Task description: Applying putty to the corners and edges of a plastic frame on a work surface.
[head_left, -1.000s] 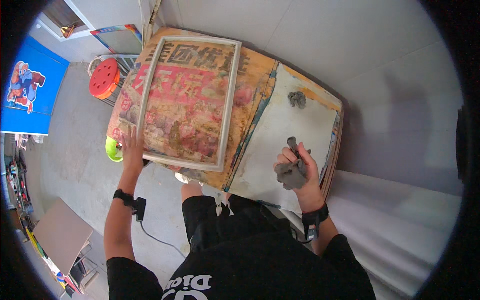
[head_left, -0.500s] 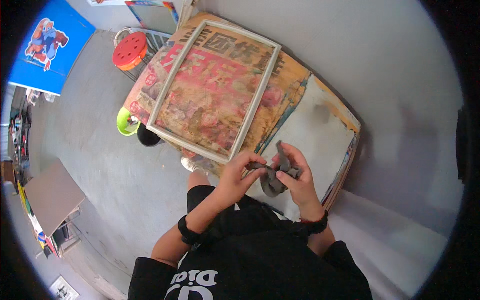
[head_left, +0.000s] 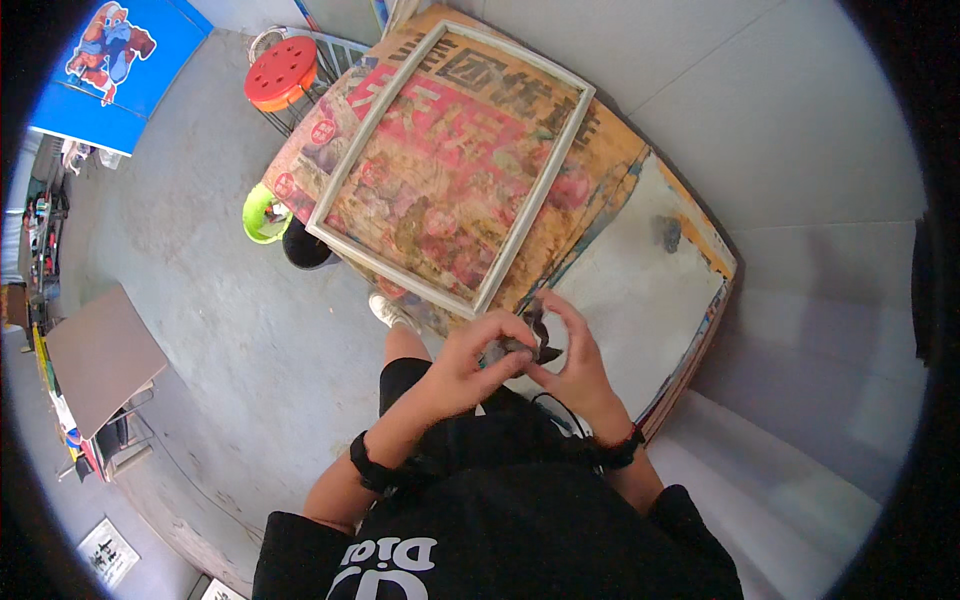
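Note:
Close in front of my body, over the table's near edge, both my hands work on a limp grey piece (head_left: 548, 354), like a crumpled rag; its material is not certain. My left hand (head_left: 478, 358) is closed around its left end, thumb and fingers together. On the other side my right hand (head_left: 578, 375) pinches it, the index finger raised along a dark strip that stands up. Much of the piece is hidden by my fingers. Beyond my hands a white rectangular frame (head_left: 535, 200) lies flat on a stained, printed board (head_left: 400, 210).
Right of the frame lies a pale panel (head_left: 650, 285) with a dark smudge (head_left: 667, 233). A wall (head_left: 800, 150) borders the table's far right. Left of the table are a red stool (head_left: 282, 72), a green bucket (head_left: 262, 218) and a black bucket (head_left: 306, 246). A brown-topped table (head_left: 105, 360) stands far left.
My hands have come closer together and moved slightly left. The grey piece is bunched more tightly, and its hanging loop no longer shows. The view has shifted a little.

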A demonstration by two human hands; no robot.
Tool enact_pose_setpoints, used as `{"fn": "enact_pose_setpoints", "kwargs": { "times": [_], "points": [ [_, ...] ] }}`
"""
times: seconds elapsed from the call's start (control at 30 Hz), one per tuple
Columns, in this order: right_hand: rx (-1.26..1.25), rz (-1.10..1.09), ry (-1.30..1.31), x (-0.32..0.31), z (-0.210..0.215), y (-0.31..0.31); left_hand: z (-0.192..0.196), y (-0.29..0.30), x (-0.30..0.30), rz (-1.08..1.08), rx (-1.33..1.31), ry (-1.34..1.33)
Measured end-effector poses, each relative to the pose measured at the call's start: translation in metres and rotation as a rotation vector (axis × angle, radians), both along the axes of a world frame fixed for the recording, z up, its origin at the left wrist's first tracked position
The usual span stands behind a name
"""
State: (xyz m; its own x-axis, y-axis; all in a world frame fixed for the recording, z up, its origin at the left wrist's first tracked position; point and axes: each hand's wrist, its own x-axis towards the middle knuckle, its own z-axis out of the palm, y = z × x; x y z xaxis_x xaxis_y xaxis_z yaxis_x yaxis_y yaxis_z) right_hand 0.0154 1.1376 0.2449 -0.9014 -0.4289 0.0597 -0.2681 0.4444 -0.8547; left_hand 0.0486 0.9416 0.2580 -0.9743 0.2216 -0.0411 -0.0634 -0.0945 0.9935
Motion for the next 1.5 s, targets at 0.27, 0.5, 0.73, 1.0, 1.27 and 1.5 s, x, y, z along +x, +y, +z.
{"fn": "enact_pose_setpoints", "kwargs": {
  "times": [0.27, 0.5, 0.73, 1.0, 1.27, 1.5],
  "points": [
    [-0.345, -0.128, -0.652, 0.01, -0.009, 0.015, -0.008, -0.01, -0.002, 0.013, -0.441, -0.439],
    [-0.538, -0.214, -0.675, 0.007, 0.007, 0.016, -0.028, 0.0, 0.019, 0.052, 0.238, -0.433],
    [0.172, -0.367, -0.443, -0.003, -0.013, 0.039, -0.022, 0.0, 0.017, 0.148, 0.039, -0.163],
    [-0.074, 0.349, -0.397, 0.0, 0.001, 0.008, -0.003, -0.002, 0.011, -0.156, -0.485, 0.386],
    [-0.222, 0.216, -0.751, 0.011, -0.008, 0.018, -0.005, -0.018, 0.017, -0.006, -0.402, 0.246],
    [-0.484, 0.166, -0.437, 0.011, -0.013, 0.026, -0.028, -0.011, 0.005, 0.136, -0.469, -0.112]
  ]
}}
